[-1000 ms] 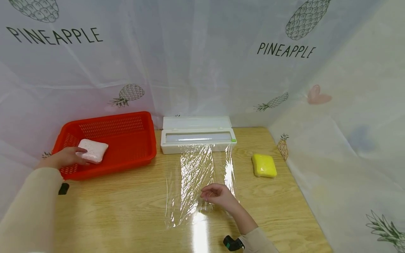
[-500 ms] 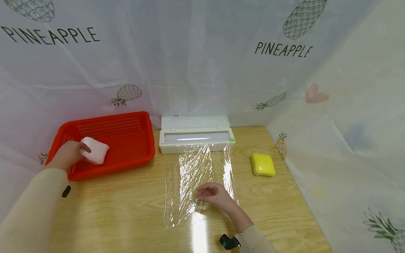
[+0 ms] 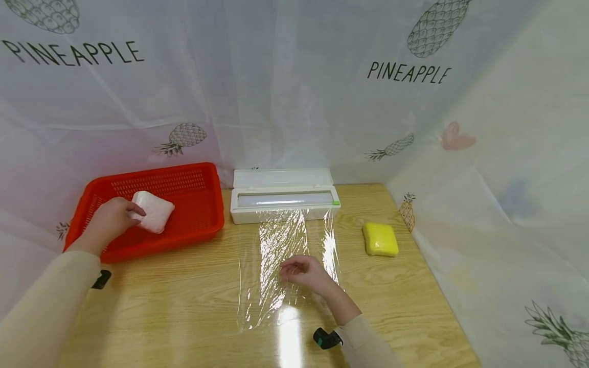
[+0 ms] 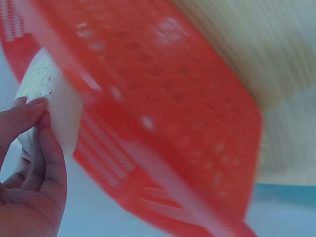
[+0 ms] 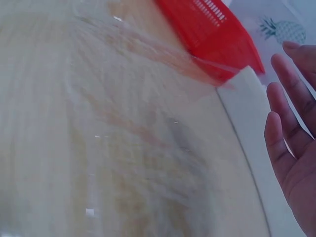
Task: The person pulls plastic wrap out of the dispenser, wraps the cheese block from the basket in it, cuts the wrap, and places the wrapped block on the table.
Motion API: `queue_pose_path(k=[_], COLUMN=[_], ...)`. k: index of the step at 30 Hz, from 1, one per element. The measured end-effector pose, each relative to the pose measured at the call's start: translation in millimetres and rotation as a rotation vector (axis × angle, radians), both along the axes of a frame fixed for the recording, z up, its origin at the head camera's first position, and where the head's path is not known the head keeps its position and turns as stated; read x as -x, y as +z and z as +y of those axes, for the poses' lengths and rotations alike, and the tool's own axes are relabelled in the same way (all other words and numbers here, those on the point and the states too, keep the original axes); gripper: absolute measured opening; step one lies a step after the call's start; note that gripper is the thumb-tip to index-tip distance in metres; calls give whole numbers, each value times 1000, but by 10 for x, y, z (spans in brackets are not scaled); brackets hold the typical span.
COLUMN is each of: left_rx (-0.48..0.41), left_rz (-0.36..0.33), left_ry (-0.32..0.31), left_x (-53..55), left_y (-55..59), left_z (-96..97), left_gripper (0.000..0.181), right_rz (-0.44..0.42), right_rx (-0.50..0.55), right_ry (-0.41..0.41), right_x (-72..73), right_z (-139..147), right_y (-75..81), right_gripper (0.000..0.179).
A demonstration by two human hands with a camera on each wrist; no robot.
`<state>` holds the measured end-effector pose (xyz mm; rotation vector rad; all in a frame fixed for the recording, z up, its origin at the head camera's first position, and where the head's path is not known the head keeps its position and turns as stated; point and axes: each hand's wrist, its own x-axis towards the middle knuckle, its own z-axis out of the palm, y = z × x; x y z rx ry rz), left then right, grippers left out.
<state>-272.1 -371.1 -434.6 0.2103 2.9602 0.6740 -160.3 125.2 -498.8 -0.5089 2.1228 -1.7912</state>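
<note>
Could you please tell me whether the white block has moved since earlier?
Yes: in the head view, the white block has moved rightward against the red basket.

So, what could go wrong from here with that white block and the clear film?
The left hand pinches the white, rounded-square block by one side only, so it might slip or bump the rim of the red plastic basket.

The right hand is over the clear, wrinkled plastic film; brushing it could make the film cling or bunch up.

Pale pink block (image 3: pixel 157 212) | pinched, over red basket (image 3: pixel 195 202) | clear film (image 3: pixel 272 255) | creased
</note>
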Motion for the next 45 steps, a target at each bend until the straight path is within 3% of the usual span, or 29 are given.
queue_pose_path(k=[6,14,17,20,26,32,36,38,42,45], left_rx=[-50,-134,-173,-198,-308,-533,-714,-773,-855,-914], left_rz=[81,183,190,207,233,213,118,73,8,-54], left_ry=[-26,-57,-67,-89,-143,-168,-130,-101,-37,26], left_x=[-63,-221,-297,-366,-531,-692,-803,-866,-988,-1074], left_y=[202,541,607,597,394,-20,-334,-440,-499,-516], left_z=[238,750,940,1125,1527,1969,2235,2363,2616,2756], left_gripper=[14,12,11,10,13,17,15,14,14,19], right_rz=[39,107,132,153,165,182,151,130,108,74], right_rx=[-20,-75,-79,-72,-24,46,49,50,97,149], right_ry=[-9,-23,-42,-63,-108,-134,-152,-163,-216,-268], right_x=[183,381,435,461,403,233,123,81,36,51], right_z=[1,73,116,142,89,53,78,95,141,181], right_y=[165,323,373,411,408,248,153,121,49,-91], right_gripper=[26,27,27,27,27,26,27,28,30,35])
